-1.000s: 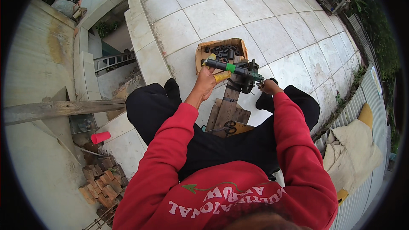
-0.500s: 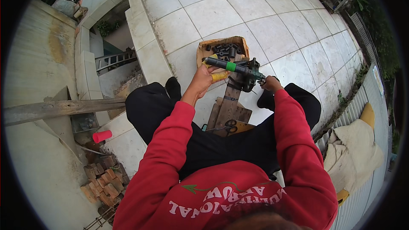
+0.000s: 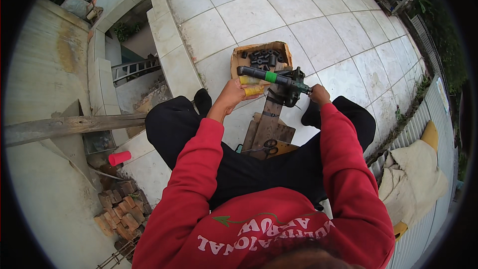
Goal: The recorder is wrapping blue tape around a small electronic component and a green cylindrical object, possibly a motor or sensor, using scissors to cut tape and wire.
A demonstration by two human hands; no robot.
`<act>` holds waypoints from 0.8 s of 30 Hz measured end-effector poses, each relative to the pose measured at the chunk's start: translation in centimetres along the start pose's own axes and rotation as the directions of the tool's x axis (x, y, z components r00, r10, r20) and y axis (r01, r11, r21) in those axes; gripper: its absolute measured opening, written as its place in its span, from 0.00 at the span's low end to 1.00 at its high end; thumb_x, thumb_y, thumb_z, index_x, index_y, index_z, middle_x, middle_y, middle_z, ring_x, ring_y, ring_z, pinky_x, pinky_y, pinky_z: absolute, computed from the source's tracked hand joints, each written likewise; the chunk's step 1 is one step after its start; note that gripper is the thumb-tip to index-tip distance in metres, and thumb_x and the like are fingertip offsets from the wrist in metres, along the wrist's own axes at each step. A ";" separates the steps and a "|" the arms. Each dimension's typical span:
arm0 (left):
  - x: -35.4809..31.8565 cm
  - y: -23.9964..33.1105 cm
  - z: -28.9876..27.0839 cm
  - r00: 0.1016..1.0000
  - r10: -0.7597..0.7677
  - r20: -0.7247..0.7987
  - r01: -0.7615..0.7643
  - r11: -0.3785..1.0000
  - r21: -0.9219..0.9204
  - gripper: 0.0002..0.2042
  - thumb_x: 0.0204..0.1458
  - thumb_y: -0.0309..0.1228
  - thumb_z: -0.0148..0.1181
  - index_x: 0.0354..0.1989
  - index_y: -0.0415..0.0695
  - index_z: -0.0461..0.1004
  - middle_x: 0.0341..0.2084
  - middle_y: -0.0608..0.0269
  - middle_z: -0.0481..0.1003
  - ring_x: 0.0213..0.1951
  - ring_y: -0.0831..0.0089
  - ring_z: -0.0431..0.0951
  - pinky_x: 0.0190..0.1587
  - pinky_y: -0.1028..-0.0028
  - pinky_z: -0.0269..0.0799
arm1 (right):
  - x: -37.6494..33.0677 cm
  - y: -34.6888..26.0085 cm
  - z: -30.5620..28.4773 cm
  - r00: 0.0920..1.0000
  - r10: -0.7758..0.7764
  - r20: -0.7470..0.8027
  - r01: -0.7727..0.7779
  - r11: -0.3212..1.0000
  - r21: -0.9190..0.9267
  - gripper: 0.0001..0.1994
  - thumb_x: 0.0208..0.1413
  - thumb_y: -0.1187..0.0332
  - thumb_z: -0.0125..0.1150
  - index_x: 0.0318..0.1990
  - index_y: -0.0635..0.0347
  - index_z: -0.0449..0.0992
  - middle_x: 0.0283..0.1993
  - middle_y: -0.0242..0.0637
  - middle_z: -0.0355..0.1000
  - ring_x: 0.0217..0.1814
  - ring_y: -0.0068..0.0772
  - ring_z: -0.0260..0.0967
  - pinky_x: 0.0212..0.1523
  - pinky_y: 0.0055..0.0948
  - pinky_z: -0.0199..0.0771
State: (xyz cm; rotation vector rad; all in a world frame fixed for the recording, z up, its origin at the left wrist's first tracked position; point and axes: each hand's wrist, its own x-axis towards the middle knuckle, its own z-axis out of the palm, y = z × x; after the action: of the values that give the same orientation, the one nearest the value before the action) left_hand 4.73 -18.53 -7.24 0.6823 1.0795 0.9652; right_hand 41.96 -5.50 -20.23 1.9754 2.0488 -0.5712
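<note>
While I sit with my black-trousered legs [image 3: 199, 142] spread on the white tiled floor [image 3: 239, 17], both my hands are up at a dark metal device [image 3: 294, 88] in front of me. It stands over a wooden plank [image 3: 269, 121] between my knees, and a black tube [image 3: 253, 73] with a green band [image 3: 270, 76] runs out from it to the left.

My left hand [image 3: 230, 95] is beside the near side of that tube, close to its free end. Yellow wrapping [image 3: 254, 90] covers fingers there, which point rightward just below the tube; I cannot tell whether they close on anything. My right hand [image 3: 319, 94] is at the opposite side, its fingers curled around the device's right end; the small part inside the grip is hidden.

Just beyond the tube sits a cardboard box [image 3: 235, 66] holding loose black cylindrical pieces [image 3: 261, 60], with the plank's far end reaching to it. Nearer my lap, a pair of scissors with dark handles [image 3: 271, 144] lies on the boards.

Off to my left, a red cup [image 3: 119, 158] rests on its side, above a pile of bricks [image 3: 122, 214] in my view. On my right, pale cloth [image 3: 411, 182] drapes over a corrugated sheet [image 3: 428, 214].
</note>
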 end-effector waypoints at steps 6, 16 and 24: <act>-0.9 0.0 0.5 0.997 -0.061 0.045 0.056 0.993 0.105 0.12 0.65 0.28 0.62 0.52 0.36 0.80 0.42 0.58 0.83 0.37 0.76 0.83 0.42 0.77 0.80 | 0.3 0.4 0.3 1.000 0.017 -0.002 -0.017 1.000 0.014 0.11 0.54 0.66 0.64 0.43 0.45 0.88 0.44 0.42 0.83 0.48 0.49 0.82 0.48 0.45 0.81; -2.5 1.3 0.9 0.991 0.068 0.116 -0.085 0.986 0.143 0.12 0.64 0.30 0.64 0.50 0.37 0.82 0.38 0.58 0.84 0.34 0.77 0.81 0.37 0.75 0.79 | 0.1 0.6 0.6 1.000 0.002 -0.020 -0.002 1.000 0.020 0.11 0.52 0.67 0.65 0.42 0.46 0.88 0.43 0.43 0.84 0.47 0.48 0.83 0.46 0.44 0.82; -3.3 0.8 -0.1 0.987 0.016 0.159 -0.059 0.962 0.268 0.11 0.63 0.27 0.64 0.49 0.33 0.81 0.38 0.56 0.84 0.35 0.73 0.83 0.35 0.73 0.81 | -0.4 -0.1 -0.1 0.996 0.010 0.085 -0.009 1.000 -0.012 0.13 0.48 0.64 0.71 0.42 0.51 0.87 0.44 0.44 0.84 0.47 0.48 0.83 0.46 0.44 0.82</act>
State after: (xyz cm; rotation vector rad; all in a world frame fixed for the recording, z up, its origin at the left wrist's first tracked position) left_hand 3.90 -21.10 -5.23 0.9902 1.0734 0.7880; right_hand 41.87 -5.83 -19.95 1.9194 1.9871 -0.6285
